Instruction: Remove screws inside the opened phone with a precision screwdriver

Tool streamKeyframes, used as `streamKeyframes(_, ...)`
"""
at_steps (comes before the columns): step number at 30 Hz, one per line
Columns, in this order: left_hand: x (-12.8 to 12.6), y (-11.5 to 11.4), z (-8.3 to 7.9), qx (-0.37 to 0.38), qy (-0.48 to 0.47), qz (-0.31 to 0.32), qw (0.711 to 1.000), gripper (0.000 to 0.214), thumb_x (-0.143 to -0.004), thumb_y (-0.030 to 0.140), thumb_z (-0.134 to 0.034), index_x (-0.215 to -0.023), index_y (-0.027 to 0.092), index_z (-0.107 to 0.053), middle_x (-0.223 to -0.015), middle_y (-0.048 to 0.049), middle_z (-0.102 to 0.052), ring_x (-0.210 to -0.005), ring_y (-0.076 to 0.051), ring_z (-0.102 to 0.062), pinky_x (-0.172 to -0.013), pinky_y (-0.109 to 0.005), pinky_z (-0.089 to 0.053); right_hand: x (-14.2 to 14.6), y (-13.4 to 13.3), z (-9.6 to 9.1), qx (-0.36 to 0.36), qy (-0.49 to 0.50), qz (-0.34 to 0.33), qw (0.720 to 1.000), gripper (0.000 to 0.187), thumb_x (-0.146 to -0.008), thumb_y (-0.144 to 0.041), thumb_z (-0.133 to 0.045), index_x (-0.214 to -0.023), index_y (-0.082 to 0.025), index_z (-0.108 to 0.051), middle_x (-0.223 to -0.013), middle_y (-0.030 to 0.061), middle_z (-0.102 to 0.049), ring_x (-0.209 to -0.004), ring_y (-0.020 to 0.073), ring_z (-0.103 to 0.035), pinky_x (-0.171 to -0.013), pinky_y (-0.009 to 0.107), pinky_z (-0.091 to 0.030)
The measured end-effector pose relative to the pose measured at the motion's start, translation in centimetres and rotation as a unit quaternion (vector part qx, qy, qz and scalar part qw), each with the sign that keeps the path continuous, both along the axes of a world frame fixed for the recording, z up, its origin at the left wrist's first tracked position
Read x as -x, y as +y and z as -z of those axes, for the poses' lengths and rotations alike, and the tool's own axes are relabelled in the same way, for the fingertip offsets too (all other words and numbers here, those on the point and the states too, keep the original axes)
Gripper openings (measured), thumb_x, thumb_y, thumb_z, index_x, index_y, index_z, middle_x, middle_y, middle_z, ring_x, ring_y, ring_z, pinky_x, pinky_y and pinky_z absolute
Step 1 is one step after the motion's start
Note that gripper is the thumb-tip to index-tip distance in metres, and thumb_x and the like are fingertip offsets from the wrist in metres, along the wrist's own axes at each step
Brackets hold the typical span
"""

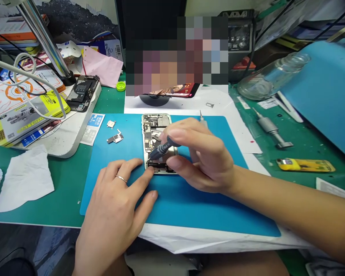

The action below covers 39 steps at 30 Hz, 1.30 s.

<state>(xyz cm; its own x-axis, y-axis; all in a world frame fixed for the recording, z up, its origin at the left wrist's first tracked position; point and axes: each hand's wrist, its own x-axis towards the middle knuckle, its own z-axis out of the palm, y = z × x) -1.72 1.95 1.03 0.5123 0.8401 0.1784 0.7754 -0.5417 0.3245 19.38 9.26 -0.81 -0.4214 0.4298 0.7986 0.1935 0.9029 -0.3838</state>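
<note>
An opened smartphone (pixel 150 134) lies on the blue mat with its circuit boards and inner parts showing. My right hand (pixel 202 155) is closed around a dark-handled screwdriver (pixel 160 151), held at a slant. Its tip points down at the phone's lower left side; whether it sits in a screw is too small to tell. My left hand (pixel 122 195) rests with fingers spread, its fingertips at the phone's lower left corner and edge. Part of the phone's right side is hidden behind my right hand. Two small metal parts, a bracket (pixel 115 137) and a smaller piece (pixel 110 124), lie left of the phone.
The blue mat (pixel 189 212) covers the middle of the green table. A second opened phone (pixel 82 94) and a yellow battery box (pixel 28 119) are at left. On the right are a glass jar (pixel 271 76), a grey metal tool (pixel 271 128) and a yellow tool (pixel 306 165).
</note>
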Motion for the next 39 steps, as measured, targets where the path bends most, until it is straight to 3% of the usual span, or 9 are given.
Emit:
streamKeyframes(6,0.0,0.1,0.1,-0.007,0.001,-0.002,1.000,0.035,-0.102,0.033,-0.051,-0.133,0.024,-0.063,-0.138,-0.0078,-0.057,-0.117,-0.029,-0.051,-0.096,-0.048,-0.046,0.1,-0.1,-0.2,-0.005,0.006,-0.011,1.000,0.059,-0.094,-0.007,-0.051,-0.150,-0.023,-0.039,-0.117,0.0081,-0.070,-0.115,0.0234,-0.063,-0.099,0.044,-0.056)
streamKeyframes(12,0.1,0.0,0.2,-0.009,0.007,-0.004,1.000,0.035,-0.102,0.032,-0.050,-0.134,0.025,-0.061,-0.139,-0.0069,-0.056,-0.118,-0.028,-0.049,-0.096,-0.048,-0.047,0.2,0.3,-0.5,-0.023,0.002,-0.004,1.000,0.048,-0.097,-0.016,-0.055,-0.144,-0.021,-0.045,-0.101,0.0061,-0.069,-0.096,0.0180,-0.067,-0.091,0.038,-0.057)
streamKeyframes(14,0.2,0.0,0.3,-0.011,0.011,-0.005,1.000,0.036,-0.102,0.032,-0.051,-0.137,0.025,-0.059,-0.140,-0.0068,-0.055,-0.118,-0.028,-0.048,-0.095,-0.048,-0.047,0.2,0.3,-0.6,-0.021,-0.001,-0.017,1.000,0.043,-0.100,-0.020,-0.050,-0.143,-0.017,-0.045,-0.109,0.0108,-0.069,-0.107,0.0208,-0.066,-0.097,0.042,-0.056)
streamKeyframes(17,0.2,0.0,0.3,-0.014,0.009,-0.004,1.000,0.036,-0.102,0.032,-0.051,-0.137,0.026,-0.059,-0.139,-0.0066,-0.055,-0.117,-0.028,-0.048,-0.095,-0.048,-0.047,0.3,0.1,-0.5,0.000,-0.005,-0.030,1.000,0.047,-0.098,-0.010,-0.049,-0.144,-0.018,-0.042,-0.118,0.0128,-0.069,-0.118,0.0215,-0.064,-0.102,0.044,-0.056)
streamKeyframes(21,0.2,0.0,0.3,-0.013,0.003,-0.003,1.000,0.035,-0.102,0.032,-0.051,-0.136,0.026,-0.059,-0.138,-0.0067,-0.055,-0.118,-0.028,-0.048,-0.094,-0.048,-0.047,0.6,0.1,-0.4,0.016,0.017,-0.028,0.999,0.051,-0.095,-0.004,-0.053,-0.141,-0.023,-0.044,-0.112,0.0076,-0.071,-0.102,0.0159,-0.068,-0.092,0.037,-0.061)
streamKeyframes(25,0.1,0.0,0.3,-0.016,0.000,-0.005,1.000,0.035,-0.102,0.031,-0.051,-0.136,0.026,-0.060,-0.138,-0.0066,-0.056,-0.117,-0.029,-0.049,-0.094,-0.049,-0.047,0.6,0.4,-0.8,-0.030,-0.006,-0.006,1.000,0.050,-0.094,-0.007,-0.058,-0.140,-0.019,-0.045,-0.105,0.0076,-0.073,-0.092,0.0150,-0.069,-0.083,0.033,-0.059)
streamKeyframes(28,0.0,0.0,0.4,-0.018,-0.004,-0.008,1.000,0.034,-0.102,0.030,-0.051,-0.134,0.026,-0.061,-0.138,-0.0066,-0.056,-0.117,-0.029,-0.049,-0.095,-0.049,-0.047,0.5,0.5,-1.0,-0.057,-0.022,-0.006,0.998,0.047,-0.096,-0.012,-0.057,-0.141,-0.017,-0.045,-0.109,0.0104,-0.074,-0.094,0.0159,-0.071,-0.084,0.034,-0.059)
streamKeyframes(33,0.0,0.0,0.4,-0.016,-0.012,-0.006,1.000,0.035,-0.102,0.030,-0.052,-0.135,0.027,-0.061,-0.136,-0.0061,-0.058,-0.117,-0.028,-0.049,-0.095,-0.048,-0.047,0.7,0.0,-0.9,-0.026,-0.020,-0.022,0.999,0.046,-0.096,-0.006,-0.051,-0.140,-0.018,-0.045,-0.116,0.0128,-0.074,-0.113,0.0178,-0.068,-0.098,0.039,-0.059)
streamKeyframes(39,0.1,0.0,0.4,-0.015,-0.014,-0.007,1.000,0.033,-0.102,0.029,-0.051,-0.133,0.026,-0.061,-0.138,-0.0056,-0.056,-0.116,-0.028,-0.049,-0.094,-0.048,-0.047,0.8,0.0,-0.9,-0.029,-0.006,-0.010,1.000,0.044,-0.095,-0.009,-0.055,-0.138,-0.018,-0.047,-0.112,0.0099,-0.073,-0.099,0.0148,-0.070,-0.087,0.034,-0.060)
